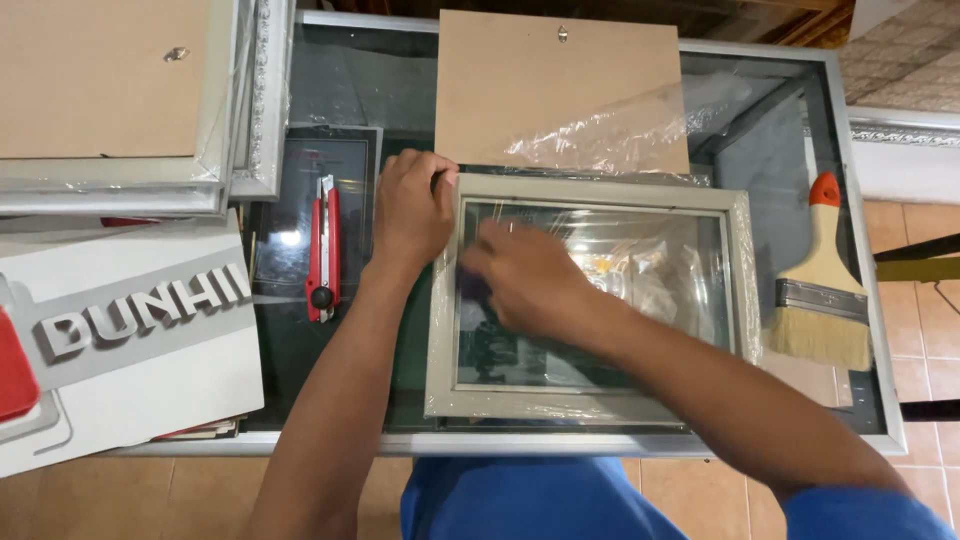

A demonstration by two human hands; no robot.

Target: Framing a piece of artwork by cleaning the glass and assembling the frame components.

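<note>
While the picture frame (pixel 590 300) lies flat on the glass-topped bench (pixel 860 300), the head view shows it wrapped partly in clear plastic film (pixel 600 140), which bunches loosely over its far edge and along its near rail. The left hand (pixel 412 205) rests on the frame's far left corner, fingers curled down over the edge and pressing it in place. The right hand (pixel 525 280) lies over the left part of the glass; it is blurred, so I cannot tell whether it pinches the film or something small, or simply rubs flat. Judging from this, the backing board (pixel 560 90) is out and lies beyond the frame, and the glass appears to be getting attention; refitting looks not yet done. A red utility knife (pixel 322 250) lies left of the frame, a paintbrush (pixel 822 285) to its right, and stacked frames (pixel 130 100) with a white box (pixel 130 350) fill the left side.
</note>
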